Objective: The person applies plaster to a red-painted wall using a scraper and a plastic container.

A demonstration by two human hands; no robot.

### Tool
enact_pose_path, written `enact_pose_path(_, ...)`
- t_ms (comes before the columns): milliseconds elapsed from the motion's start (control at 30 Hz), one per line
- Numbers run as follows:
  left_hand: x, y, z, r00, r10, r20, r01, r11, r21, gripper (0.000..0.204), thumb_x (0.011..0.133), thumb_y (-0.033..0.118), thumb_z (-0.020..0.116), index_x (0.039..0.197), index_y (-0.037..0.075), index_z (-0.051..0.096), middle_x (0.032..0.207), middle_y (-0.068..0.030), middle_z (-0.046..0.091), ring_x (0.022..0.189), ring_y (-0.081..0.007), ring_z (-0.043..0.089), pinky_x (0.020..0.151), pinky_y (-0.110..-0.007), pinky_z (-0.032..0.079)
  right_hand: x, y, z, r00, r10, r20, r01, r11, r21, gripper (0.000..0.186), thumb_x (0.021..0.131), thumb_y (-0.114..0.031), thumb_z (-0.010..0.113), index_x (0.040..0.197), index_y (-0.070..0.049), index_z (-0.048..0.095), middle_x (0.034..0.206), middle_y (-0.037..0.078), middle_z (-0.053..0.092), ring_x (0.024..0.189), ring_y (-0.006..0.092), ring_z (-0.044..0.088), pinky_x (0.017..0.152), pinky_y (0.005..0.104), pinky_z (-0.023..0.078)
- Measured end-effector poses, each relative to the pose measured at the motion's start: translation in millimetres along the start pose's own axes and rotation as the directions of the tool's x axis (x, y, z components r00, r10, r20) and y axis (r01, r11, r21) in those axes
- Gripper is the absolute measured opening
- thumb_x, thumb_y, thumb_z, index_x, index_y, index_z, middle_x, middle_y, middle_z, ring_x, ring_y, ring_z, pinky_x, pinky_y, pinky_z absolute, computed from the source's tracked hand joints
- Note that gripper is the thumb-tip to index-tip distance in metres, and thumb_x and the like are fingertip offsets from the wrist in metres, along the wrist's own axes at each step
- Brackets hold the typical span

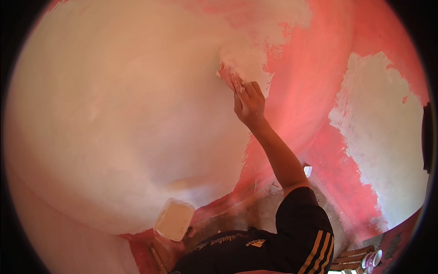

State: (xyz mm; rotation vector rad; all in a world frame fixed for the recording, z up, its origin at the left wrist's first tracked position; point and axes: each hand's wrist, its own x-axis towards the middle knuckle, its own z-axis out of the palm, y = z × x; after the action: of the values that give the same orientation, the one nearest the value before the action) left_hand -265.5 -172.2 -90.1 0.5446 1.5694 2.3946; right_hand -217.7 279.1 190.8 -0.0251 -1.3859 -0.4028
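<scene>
My right hand point(251, 102) is raised to the wall, its fingers closed round a paintbrush point(230, 77). The brush's reddish head, smeared with pale paint, lies against the cream-coated wall point(137, 91), close to the ragged border with the pink part point(305, 68). Low in front of me is a squarish plastic tub point(174, 220) of cream-coloured paint, tilted a little. Beneath the tub a blurred, skin-toned shape, my left hand point(171, 246), seems to hold it up; its fingers are hidden.
Another pale patch point(383, 123) covers part of the pink wall to the right. Below lies a grey, littered floor point(251, 210). A wooden crate point(352, 259) with a white-and-purple cup point(372, 259) stands at lower right. A dark object point(427, 137) juts in at the right edge.
</scene>
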Motion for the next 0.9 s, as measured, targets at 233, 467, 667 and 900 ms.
enact_pose_path(233,-9.2,-0.4,62.0,1.000,0.010,0.028,-0.011,0.999,0.052,0.057,0.087,0.028,0.060,0.137,0.005,0.045,0.126,-0.0108,0.059,0.105,-0.0215,0.062,0.084,-0.037,0.054,34.0,193.1,-61.2,0.914,0.368,-0.169,-0.405,0.851,-0.334,0.023,0.093,-0.006,0.055,0.106,-0.002,0.072,0.075,0.011,0.059,0.066,0.0277,0.057,0.058,0.0409,0.045)
enact_pose_path(467,-24.5,-2.8,128.4,0.991,0.050,0.121,-0.096,0.905,0.416,0.056,0.086,0.031,0.058,0.136,0.006,0.047,0.126,-0.0098,0.059,0.104,-0.0212,0.062,0.082,-0.037,0.055,-1.4,55.6,-24.6,0.994,0.018,0.106,-0.026,0.997,0.071,0.022,0.085,0.005,0.063,0.104,-0.001,0.072,0.082,0.010,0.065,0.069,0.0284,0.061,0.056,0.0373,0.049)
enact_pose_path(667,-30.4,-34.3,163.8,0.995,-0.025,0.098,0.015,0.994,0.110,0.054,0.097,0.040,0.046,0.141,0.010,0.044,0.134,-0.0079,0.057,0.119,-0.0218,0.057,0.099,-0.037,0.049,24.5,167.6,-75.9,0.985,0.133,-0.112,-0.112,0.978,0.179,0.022,0.102,-0.007,0.049,0.086,0.002,0.061,0.081,0.013,0.062,0.069,0.0239,0.061,0.060,0.0367,0.051)
enact_pose_path(900,-37.6,-72.0,219.3,0.974,-0.159,-0.160,0.107,0.949,-0.296,0.055,0.106,0.052,0.032,0.139,0.010,0.048,0.132,-0.0072,0.059,0.122,-0.0223,0.058,0.099,-0.038,0.051,-1.8,223.9,-31.7,0.978,0.119,-0.171,-0.147,0.976,-0.158,0.006,0.081,-0.003,0.066,0.087,-0.002,0.065,0.078,0.010,0.060,0.075,0.0305,0.057,0.067,0.0447,0.049)
